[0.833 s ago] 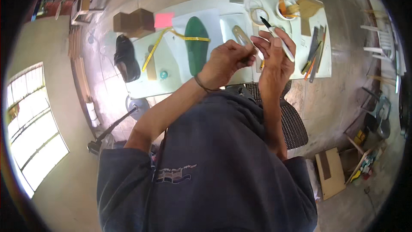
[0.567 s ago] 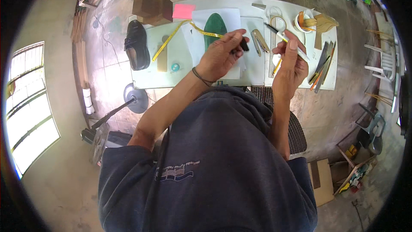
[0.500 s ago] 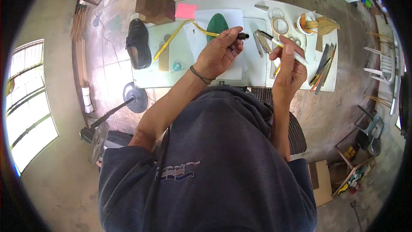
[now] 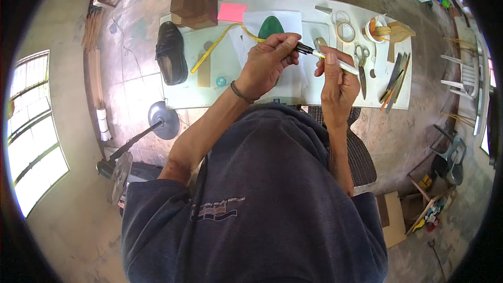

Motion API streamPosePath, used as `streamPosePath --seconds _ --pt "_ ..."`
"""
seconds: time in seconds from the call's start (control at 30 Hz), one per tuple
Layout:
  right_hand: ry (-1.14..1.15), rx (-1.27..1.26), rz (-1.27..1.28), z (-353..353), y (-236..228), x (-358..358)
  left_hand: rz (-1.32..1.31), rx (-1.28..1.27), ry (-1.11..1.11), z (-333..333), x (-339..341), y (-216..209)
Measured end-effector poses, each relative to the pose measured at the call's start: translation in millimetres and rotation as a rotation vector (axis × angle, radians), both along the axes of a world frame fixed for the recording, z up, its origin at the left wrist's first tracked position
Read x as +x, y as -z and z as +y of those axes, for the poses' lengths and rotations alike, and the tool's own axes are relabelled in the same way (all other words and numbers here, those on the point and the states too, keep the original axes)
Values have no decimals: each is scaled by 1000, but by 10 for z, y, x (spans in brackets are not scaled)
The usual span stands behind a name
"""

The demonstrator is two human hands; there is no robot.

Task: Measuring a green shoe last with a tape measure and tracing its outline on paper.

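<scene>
My left hand [image 4: 264, 68] is closed on a black pen cap [image 4: 302, 48], its fingertips pinching it above the table. My right hand [image 4: 338, 88] grips a white pen [image 4: 345, 65], whose tip end meets the cap; how far it is inside I cannot tell. Beyond my left hand, a green shoe-sole shape [image 4: 271, 25] lies on white paper [image 4: 293, 20], partly hidden by the hand. A yellow tape measure [image 4: 214, 47] curves across the table to the left. Scissors [image 4: 361, 63] rest just right of my right hand.
On the table [image 4: 188, 97] stand a black shoe [image 4: 171, 55] and a brown block [image 4: 195, 8], with pink paper [image 4: 232, 12] beside them. To the right are tape rolls [image 4: 345, 32], a white tub [image 4: 368, 35] of tools, and several long blades [image 4: 396, 79].
My right hand has moved left and the pen's end has come together with the cap in my left hand. The scissors, hidden before, now show.
</scene>
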State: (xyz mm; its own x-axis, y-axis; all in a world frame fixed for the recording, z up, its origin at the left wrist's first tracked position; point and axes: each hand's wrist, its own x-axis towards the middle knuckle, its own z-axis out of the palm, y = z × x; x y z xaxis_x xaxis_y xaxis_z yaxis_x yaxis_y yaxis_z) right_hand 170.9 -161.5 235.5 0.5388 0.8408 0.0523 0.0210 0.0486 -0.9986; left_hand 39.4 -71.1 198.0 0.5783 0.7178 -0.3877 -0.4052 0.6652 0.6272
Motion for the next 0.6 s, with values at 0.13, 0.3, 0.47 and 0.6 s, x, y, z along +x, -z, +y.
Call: streamPosePath --seconds 0.13,0.3,0.47,0.6 --pt "-22 6 122 23 89 65 174 160 99 -74 13 -37" --pt "-6 0 233 -4 325 117 349 340 153 -161 69 46" --pt "-2 -49 327 -83 555 203 447 376 129 -268 189 183" --pt "-42 -264 105 54 1035 845 445 276 235 -193 183 531"
